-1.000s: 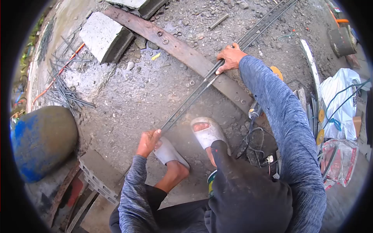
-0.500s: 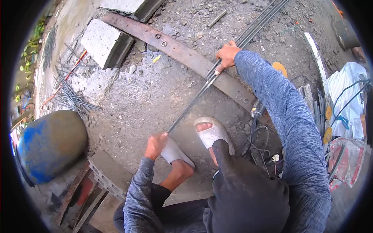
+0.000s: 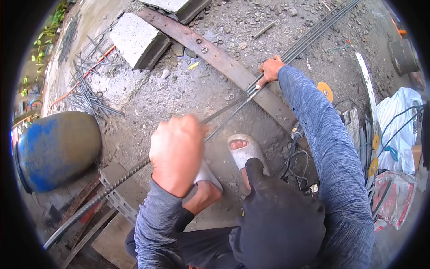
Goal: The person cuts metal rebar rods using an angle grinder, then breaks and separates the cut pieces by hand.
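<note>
My left hand, blurred and raised close to the camera, is closed around a ribbed steel rebar. One end of this bar reaches past the hand to the lower left; its other part runs toward my right hand. My right hand is closed over a bundle of long thin rebars, where they cross a flat rusty steel bar on the ground. A second rod end sticks out of the bundle between my hands. Several metal rings or nuts lie on the flat bar.
Concrete blocks are at the upper left, above a pile of cut rods. A blue-brown drum and a hollow block stand at left. Cables, yellow discs and a white plastic bag lie at right.
My left hand has risen toward the camera, and a rebar now extends past it to the lower left. My right hand stays on the bundle; the view has shifted slightly.
</note>
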### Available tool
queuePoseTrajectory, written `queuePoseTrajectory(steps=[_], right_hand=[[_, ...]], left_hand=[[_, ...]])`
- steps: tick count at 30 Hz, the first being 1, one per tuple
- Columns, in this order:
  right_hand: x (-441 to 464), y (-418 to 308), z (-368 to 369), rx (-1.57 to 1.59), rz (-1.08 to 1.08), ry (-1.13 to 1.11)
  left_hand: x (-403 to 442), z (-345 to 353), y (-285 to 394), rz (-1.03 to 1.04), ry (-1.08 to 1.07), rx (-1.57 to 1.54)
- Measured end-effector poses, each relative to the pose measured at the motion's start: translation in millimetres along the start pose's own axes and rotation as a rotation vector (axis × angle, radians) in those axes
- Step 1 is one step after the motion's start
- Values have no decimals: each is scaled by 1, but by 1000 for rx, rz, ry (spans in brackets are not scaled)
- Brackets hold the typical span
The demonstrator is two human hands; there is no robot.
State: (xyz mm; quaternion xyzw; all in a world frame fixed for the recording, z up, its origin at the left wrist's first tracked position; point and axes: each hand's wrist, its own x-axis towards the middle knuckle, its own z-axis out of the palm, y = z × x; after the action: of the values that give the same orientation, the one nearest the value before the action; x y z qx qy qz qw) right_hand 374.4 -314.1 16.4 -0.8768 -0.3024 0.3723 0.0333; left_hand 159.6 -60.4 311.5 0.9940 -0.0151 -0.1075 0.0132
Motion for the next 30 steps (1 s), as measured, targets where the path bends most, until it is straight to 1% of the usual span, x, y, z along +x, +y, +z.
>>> queuePoseTrajectory(steps=[3,5,7,8,10,11,12,13,14,15,16,17,19,20,21,22,24,25,26,28,30], right_hand=[[0,1,1,7,-7,17],[0,1,2,4,1,14],[1,3,4,-5,5,34],[4,3,3,-24,7,-15],[5,-4,-5,-76,11,-102],[5,4,11,21,31,27],[8,3,17,-28,96,44],[-14,-13,-9,-59,105,-36],[-1,1,19,-77,119,131],[-1,-11,0,-100,135,-96],[-5,-10,4,-84,86,-4],[4,-12,9,-71,72,-12],[-6,-19,-7,-5,68,-103],[-6,-22,-4,-11,81,-70],[-4,-22,6,-13,99,-40],[-8,-21,2,-14,116,-9],[-19,-22,-8,-4,141,-14],[-21,-28,-6,5,146,-21],[-18,-24,0,12,120,14],[-6,-32,18,-11,137,70],[-16,-29,12,-12,176,91]], left_hand=[[-21,44,-45,-247,-273,-134],[-48,110,-84,-283,-273,-260],[-67,169,-106,-81,-200,-396],[-76,194,-116,25,-159,-464],[-91,243,-134,48,-483,-254],[-110,291,-152,252,-280,-206],[-114,308,-156,342,-149,-266],[-120,331,-168,355,-261,-249],[-105,314,-165,332,-346,-333],[-93,247,-137,-216,-468,-978],[-96,249,-150,-174,-299,-823],[-90,174,-146,-168,-530,-712],[-61,115,-149,-360,-478,-698],[-55,125,-180,-304,-358,-641],[-50,107,-190,-285,-188,-701],[-36,94,-221,-270,-236,-662],[9,143,-352,-310,67,-601],[25,93,-371,-303,310,-472],[34,34,-390,-352,336,-345],[37,34,-393,-301,440,-348],[63,67,-379,-233,533,-377]])
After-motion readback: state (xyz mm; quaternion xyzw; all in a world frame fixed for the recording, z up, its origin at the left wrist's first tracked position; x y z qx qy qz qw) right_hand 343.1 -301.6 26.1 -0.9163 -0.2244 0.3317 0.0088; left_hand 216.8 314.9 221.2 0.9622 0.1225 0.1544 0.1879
